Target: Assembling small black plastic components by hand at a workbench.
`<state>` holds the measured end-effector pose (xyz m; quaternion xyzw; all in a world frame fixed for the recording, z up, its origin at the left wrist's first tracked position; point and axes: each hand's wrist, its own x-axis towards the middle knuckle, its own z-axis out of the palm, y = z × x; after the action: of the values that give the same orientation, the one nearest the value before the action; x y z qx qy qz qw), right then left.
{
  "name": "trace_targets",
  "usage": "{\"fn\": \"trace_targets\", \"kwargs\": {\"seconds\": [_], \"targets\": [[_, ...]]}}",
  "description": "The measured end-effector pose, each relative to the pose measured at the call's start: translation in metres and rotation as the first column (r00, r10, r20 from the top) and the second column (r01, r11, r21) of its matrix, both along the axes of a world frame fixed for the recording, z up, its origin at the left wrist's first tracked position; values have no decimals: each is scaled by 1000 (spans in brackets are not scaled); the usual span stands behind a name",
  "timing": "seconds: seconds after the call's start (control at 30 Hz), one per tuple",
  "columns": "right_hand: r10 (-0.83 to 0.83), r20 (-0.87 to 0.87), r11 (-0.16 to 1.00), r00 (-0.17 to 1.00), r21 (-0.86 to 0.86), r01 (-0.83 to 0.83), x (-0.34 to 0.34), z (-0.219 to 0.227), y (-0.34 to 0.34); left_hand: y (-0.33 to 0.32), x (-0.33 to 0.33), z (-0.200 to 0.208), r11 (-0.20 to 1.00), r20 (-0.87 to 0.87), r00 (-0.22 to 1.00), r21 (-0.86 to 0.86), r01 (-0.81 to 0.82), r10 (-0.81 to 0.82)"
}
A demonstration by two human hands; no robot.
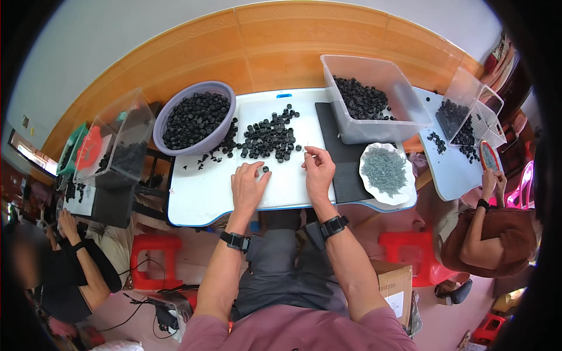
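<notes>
On the white table (193, 199), my left hand (249, 186) has its thumb and index finger closed about a small round black cap (266, 169). My right hand (319, 169) is raised a little to the right of it. Its thumb and fingertips are pinched together; whatever they hold is too small to make out. Just beyond both hands lies a loose pile of black caps (269, 137). A white scalloped plate (381, 198) heaped with small greyish, clear pieces (384, 171) stands to the right of my right hand.
Left of the pile is a purple basket (170, 149) full of black parts. A clear plastic bin (374, 130) with more black parts stands back right on a dark mat (349, 181). Co-workers sit at side tables, left and right; red stools (155, 257) stand below.
</notes>
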<state>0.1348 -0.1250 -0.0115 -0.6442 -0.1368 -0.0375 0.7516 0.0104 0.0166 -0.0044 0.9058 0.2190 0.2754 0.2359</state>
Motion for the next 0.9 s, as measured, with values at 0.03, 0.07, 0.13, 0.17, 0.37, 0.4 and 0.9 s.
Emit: {"fn": "trace_targets", "kwargs": {"seconds": [0.03,0.07,0.13,0.17,0.37,0.4,0.9], "targets": [[13,-47,998,999,67,-10,2,-3,0,0,-1,0,1000,6,1000,11,3,-3],[29,-92,991,995,136,-16,4,-5,-1,-1,0,0,1000,13,1000,22,5,-6],[40,-111,988,993,152,-23,4,-5,-3,-1,-2,1,1000,20,1000,16,3,-3],[49,-135,987,990,159,-27,5,-4,-4,-2,-2,1,1000,17,1000,20,1,-2],[-18,201,891,979,-441,107,34,15,-23,-3,-3,0,1000,40,999,4,8,-8],[53,304,801,951,-582,141,44,22,-24,-2,-2,1,1000,44,999,10,4,-5],[424,203,273,883,-958,88,75,53,-7,0,0,4,998,35,999,-66,-8,10]]}}
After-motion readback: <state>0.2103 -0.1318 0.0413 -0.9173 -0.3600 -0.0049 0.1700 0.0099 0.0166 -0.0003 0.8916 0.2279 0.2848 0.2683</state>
